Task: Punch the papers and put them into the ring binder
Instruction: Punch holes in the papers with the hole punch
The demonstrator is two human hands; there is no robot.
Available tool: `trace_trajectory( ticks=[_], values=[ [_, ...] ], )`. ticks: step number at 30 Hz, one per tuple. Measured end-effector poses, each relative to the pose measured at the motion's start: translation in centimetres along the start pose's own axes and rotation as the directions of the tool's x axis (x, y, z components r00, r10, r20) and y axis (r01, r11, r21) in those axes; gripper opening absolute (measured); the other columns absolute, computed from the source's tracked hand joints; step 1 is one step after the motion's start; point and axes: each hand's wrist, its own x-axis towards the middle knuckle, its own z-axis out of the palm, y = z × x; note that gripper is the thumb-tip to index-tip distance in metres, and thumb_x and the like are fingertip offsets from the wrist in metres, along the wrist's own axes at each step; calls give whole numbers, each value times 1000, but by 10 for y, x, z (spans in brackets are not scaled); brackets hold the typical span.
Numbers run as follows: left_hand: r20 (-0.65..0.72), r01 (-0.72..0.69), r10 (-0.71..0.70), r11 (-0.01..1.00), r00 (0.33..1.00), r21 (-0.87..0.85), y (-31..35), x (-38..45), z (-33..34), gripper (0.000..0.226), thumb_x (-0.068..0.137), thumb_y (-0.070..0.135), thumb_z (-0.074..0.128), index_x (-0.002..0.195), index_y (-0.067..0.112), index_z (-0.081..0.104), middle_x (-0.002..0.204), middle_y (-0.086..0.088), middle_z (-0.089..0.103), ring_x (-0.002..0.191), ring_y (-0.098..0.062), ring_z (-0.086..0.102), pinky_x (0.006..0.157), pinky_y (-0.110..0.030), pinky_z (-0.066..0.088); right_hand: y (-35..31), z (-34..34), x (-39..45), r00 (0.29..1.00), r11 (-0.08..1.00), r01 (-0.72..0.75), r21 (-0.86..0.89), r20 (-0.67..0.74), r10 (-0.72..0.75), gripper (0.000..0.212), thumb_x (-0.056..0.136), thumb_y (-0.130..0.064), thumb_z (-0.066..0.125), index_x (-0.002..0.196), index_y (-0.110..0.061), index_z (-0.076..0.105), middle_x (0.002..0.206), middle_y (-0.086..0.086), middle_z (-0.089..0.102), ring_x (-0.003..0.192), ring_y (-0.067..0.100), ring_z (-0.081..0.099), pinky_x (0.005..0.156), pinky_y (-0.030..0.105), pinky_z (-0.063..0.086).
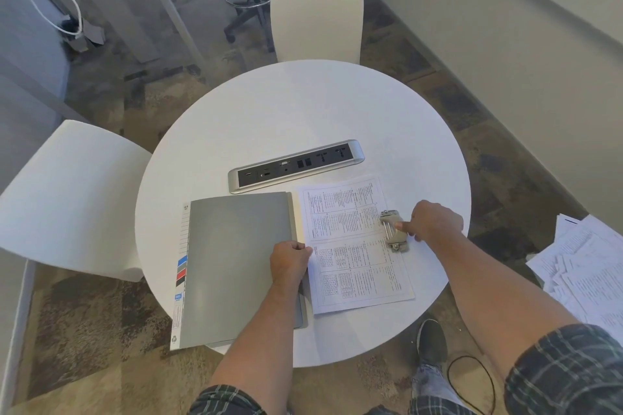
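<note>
A grey ring binder (236, 263) lies closed on the round white table (303, 104), with coloured index tabs sticking out along its left side. My left hand (289, 261) grips the binder's right edge. To its right lies a printed sheet of paper (350, 246). A small metal hole punch (394, 229) sits on the paper's right edge. My right hand (429, 221) holds the punch, thumb pressed on its side.
A silver power and data socket strip (296, 165) is set into the table behind the binder and paper. White chairs stand at the far side (317, 13) and at the left (67, 199). A pile of loose printed papers (583, 266) lies on the floor at the right.
</note>
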Motion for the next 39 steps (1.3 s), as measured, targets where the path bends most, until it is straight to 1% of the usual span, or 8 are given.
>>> trace_trajectory(
  ticks=[3,8,12,16,24,29,36,39],
  values=[
    [0,5,-5,1000,1000,1,-1,-1,0,13,89,21,75,79,13,73,86,-2,75,82,-22,73,78,-38,63,-8,-5,0,1000,994,27,-106,-4,-28,44,84,-62,71,78,-19,64,73,-4,71,67,16,66,54,27,37],
    [2,-8,8,1000,1000,-6,-4,1,1,12,88,20,74,81,11,74,83,-2,75,82,-23,73,79,-41,63,-17,-5,3,1000,981,3,-195,21,1,31,88,-40,73,76,-16,57,75,-2,63,77,21,63,70,33,44],
    [-4,-28,28,1000,1000,-11,-5,0,2,14,89,20,73,78,11,74,79,-2,75,78,-23,73,78,-41,63,5,-2,15,989,997,-77,1,128,76,49,77,-64,77,66,-16,71,73,0,71,68,20,64,72,35,47],
    [-19,-38,38,999,999,-4,-5,0,3,16,90,20,73,75,14,71,81,-2,75,79,-23,73,77,-41,62,4,-7,17,994,999,-26,-39,101,30,53,74,-68,77,83,-17,64,81,0,70,77,22,66,80,38,52],
    [-26,-18,18,1000,1000,-18,-3,-2,2,14,90,23,74,80,13,72,84,-2,74,80,-22,71,77,-38,61,-3,-7,9,983,986,96,139,145,-117,22,85,-40,75,84,-18,73,74,-5,76,63,15,70,72,31,55],
    [-37,-28,28,1000,999,1,-1,-6,4,14,90,23,74,80,13,72,83,-2,73,78,-21,69,74,-34,58,6,-1,0,997,989,72,132,20,-75,18,87,-33,67,82,-17,69,77,1,72,70,19,70,71,32,52],
    [-43,-30,31,999,999,16,2,-10,5,13,90,21,73,85,10,74,81,0,71,77,-20,67,72,-31,56,16,5,4,1000,950,-1,312,26,-8,16,91,-24,64,88,-9,69,78,6,75,71,23,74,78,37,58],
    [-49,-28,29,999,998,29,3,-12,5,13,89,21,73,79,14,72,79,-1,71,73,-20,66,67,-28,50,17,14,1,1000,932,-1,363,1,0,12,94,-22,60,92,-11,65,78,6,73,68,21,75,70,33,54]
  ],
)
